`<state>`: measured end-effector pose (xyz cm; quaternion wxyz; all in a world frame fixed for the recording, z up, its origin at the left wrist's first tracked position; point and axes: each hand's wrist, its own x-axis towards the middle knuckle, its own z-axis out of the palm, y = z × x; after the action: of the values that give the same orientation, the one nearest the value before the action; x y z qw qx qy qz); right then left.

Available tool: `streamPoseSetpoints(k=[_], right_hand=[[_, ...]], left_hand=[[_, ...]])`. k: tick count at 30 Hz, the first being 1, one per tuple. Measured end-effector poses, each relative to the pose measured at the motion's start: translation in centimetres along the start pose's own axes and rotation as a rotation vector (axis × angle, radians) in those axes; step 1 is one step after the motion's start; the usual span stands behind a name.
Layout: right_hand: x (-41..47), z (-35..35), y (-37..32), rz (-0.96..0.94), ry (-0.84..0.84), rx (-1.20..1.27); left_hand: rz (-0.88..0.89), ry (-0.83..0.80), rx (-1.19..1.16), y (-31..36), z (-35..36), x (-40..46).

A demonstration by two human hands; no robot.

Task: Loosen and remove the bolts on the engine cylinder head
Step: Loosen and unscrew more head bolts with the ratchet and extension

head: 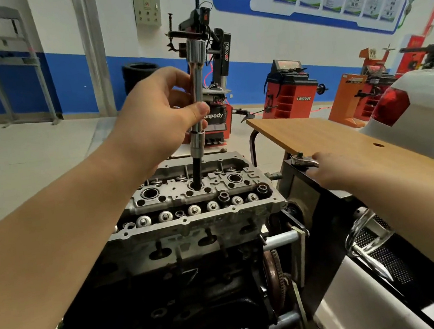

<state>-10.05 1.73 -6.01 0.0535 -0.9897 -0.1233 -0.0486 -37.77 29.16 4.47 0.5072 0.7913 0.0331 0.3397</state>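
left hand (156,117) grips socket extension (196,91) standing in cylinder head (195,194); right hand (338,166) grasps ratchet (303,161) by wooden table (342,133).

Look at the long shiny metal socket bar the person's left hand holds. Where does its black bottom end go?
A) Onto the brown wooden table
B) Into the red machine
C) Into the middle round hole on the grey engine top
C: the long shiny metal socket bar, gripped by the left hand, stands upright with its black tip in the middle round hole of the grey engine top.
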Motion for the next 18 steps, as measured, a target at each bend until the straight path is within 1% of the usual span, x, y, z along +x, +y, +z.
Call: streamPoseSetpoints(k=[2,3,4,7,8,13,18], right_hand=[[0.6,1.4,1.2,0.0,-0.04,0.049],[0.8,1.9,1.5,-0.009,-0.042,0.034],[1.0,2.5,1.7,-0.017,-0.014,-0.007],[1.8,3.7,2.0,-0.021,0.145,-0.08],[2.2,3.8,2.0,-0.023,0.165,-0.089],[4.2,4.7,1.4,-0.024,0.05,-0.05],[4.0,5.7,0.6,-0.117,0.131,-0.114]], left_hand=[[0.009,0.006,0.011,0.1,-0.2,0.1],[0.012,0.008,0.017,0.1,-0.2,0.1],[0.012,0.009,0.02,0.2,-0.3,0.1],[0.006,0.008,0.028,0.2,-0.2,0.1],[0.006,0.008,0.031,0.1,-0.2,0.1],[0.02,0.018,0.032,-0.2,0.1,0.4],[0.032,0.021,0.024,-0.7,0.7,0.8]])
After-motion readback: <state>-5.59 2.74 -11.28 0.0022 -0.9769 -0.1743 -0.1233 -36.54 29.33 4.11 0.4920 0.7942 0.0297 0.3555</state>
